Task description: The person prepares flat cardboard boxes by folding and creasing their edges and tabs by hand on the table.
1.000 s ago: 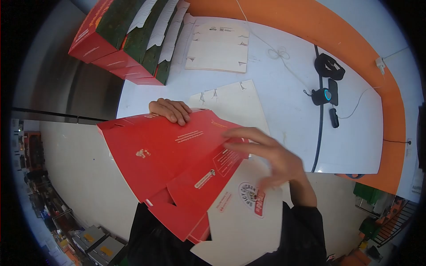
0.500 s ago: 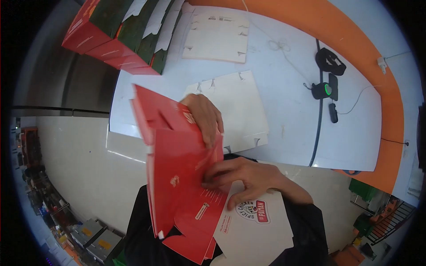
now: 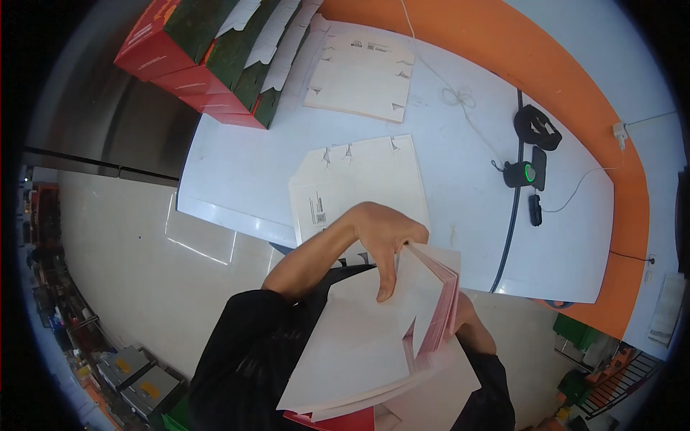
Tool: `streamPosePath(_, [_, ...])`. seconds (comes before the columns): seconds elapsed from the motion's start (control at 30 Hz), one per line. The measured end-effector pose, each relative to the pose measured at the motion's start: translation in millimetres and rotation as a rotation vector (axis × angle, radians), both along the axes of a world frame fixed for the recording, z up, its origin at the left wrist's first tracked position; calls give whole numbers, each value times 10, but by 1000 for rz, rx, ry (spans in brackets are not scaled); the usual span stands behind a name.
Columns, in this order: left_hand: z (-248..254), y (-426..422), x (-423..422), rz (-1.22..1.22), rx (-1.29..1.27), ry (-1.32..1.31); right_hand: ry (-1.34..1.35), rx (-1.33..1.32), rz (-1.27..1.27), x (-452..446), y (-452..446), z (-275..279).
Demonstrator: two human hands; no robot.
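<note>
Cardboard bundle point(image 3: 352, 330): being held in front of the torso, just off the near edge of the worktop point(image 3: 467, 223); tilting, facing the camera with pale inner sides, showing red at the lower edge, fanning into several layers along the right side.
Left hand point(image 3: 388, 233): clamping the upper edge of the cardboard bundle; pressing the thumb point(image 3: 386, 286) flat on the pale face, bending over the top edge.
Right hand point(image 3: 468, 321): resting behind the right side of the cardboard bundle; hiding mostly behind the layers, so leaving the grip impossible to tell.
Hands: standing apart, flanking the layered right portion of the cardboard bundle.
Sleeves point(image 3: 241, 345): showing black on both arms, framing the cardboard bundle left and right.
Near sheet point(image 3: 359, 179): lying flat on the worktop beyond the left hand; showing notches along the far edge and a small printed block at the left; passing partly out of sight behind the left hand and forearm.
Far sheets point(image 3: 359, 79): lying flat beyond the near sheet, well apart from the hands; bearing print near the far edge and notches along the sides.
Red-and-green boxes point(image 3: 215, 86): standing in a row at the far left of the worktop, showing white flaps.
Round black device point(image 3: 516, 174): sitting at the right of the worktop, glowing green on one face.
Black strap point(image 3: 537, 128): lying beyond the round black device.
Dark cable point(image 3: 509, 237): running across the worktop, passing beside the round black device.
</note>
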State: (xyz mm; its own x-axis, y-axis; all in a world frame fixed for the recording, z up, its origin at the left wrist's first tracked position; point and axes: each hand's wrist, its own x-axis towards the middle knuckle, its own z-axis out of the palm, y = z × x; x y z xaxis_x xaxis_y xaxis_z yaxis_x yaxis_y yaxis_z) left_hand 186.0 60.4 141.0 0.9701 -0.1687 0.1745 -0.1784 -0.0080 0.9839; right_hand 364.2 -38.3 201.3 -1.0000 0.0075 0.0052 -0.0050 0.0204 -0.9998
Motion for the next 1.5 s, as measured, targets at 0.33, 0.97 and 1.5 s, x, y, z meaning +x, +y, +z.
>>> streamPosePath(0.33, [156, -103, -746, 376, -110, -402, 5, 122, -16, -351, 49, 373])
streamPosePath(0.97, [272, -320, -472, 534, -310, -370, 11, -28, 59, -136, 199, 26])
streamPosePath(1.5, [-75, -195, -441, 744, -446, 274, 289, -240, -84, 474, 29, 433])
